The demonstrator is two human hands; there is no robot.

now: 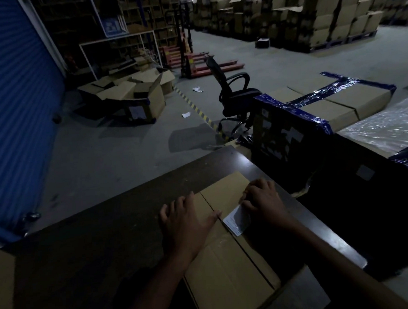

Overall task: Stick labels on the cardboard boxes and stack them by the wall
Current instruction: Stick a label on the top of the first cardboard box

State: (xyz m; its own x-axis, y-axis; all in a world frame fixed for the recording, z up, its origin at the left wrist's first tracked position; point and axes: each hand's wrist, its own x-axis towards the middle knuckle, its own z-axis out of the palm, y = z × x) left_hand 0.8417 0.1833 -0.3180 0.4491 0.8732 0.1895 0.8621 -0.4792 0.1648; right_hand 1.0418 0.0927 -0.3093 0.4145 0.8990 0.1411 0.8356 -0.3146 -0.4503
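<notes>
A brown cardboard box lies on a dark table in front of me, its top flaps closed along a middle seam. A white label lies on the box top right of the seam. My right hand presses down on the label's far part with its fingers spread flat. My left hand rests flat on the left flap, thumb reaching toward the label's near corner.
A large box wrapped in blue tape stands right of the table, with plastic-wrapped goods beyond. A black office chair sits on the floor ahead. Open boxes lie by the blue roller door. Red pallet jack and stacked cartons stand farther back.
</notes>
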